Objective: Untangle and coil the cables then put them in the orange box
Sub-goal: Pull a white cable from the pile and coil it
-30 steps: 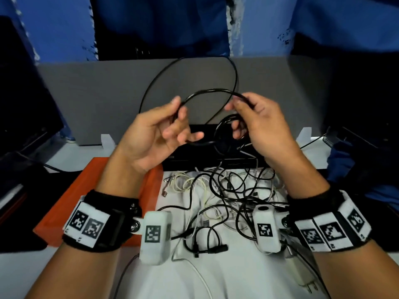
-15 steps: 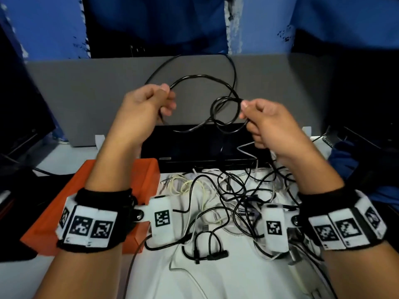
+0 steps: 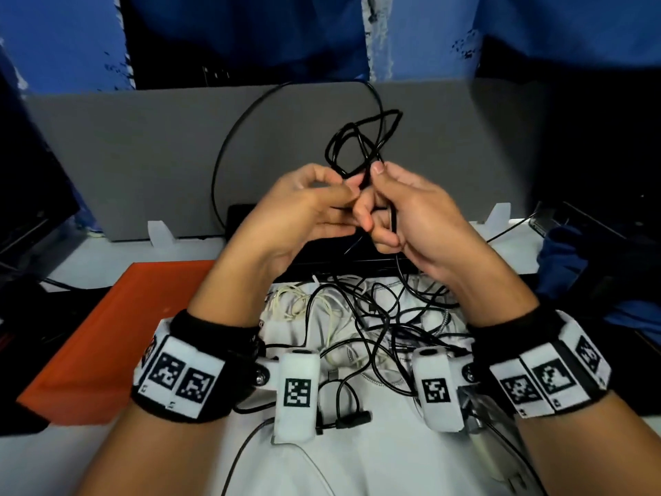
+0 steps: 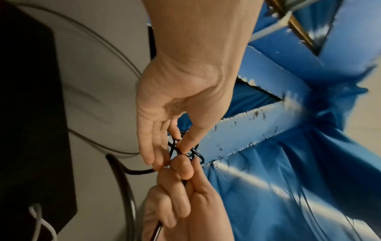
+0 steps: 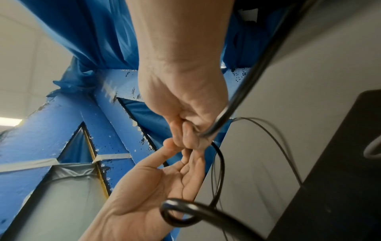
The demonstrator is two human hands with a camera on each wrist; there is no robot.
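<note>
Both hands are up over the far edge of the surface (image 3: 357, 470) in the head view, meeting fingertip to fingertip. Left hand (image 3: 297, 216) pinches the black cable (image 3: 361, 145) right where the right hand (image 3: 411, 213) pinches it too, and a small bunch of loops sticks up above the fingers. One big loop of it arcs off toward the far left and dips behind the left hand. Orange box (image 3: 107, 334) sits at the left edge, apart from the cable. Rest of the tangle (image 3: 379, 327), black and white cords, lies in the middle of the surface between the wrists.

Left wrist view: left hand (image 4: 181, 101) has thumb and forefinger closed on the cable (image 4: 194, 154) at a little knot of crossings, other fingers straight. Right hand (image 4: 181, 200) comes in from below, fingers curled round a strand.

Right wrist view: right hand (image 5: 185, 101) has its grip clamped on the cable (image 5: 220, 163), which drops down and curls into a loop near the lens. Left hand (image 5: 144, 195) shows palm up, its fingertips meeting the right hand's.
</note>
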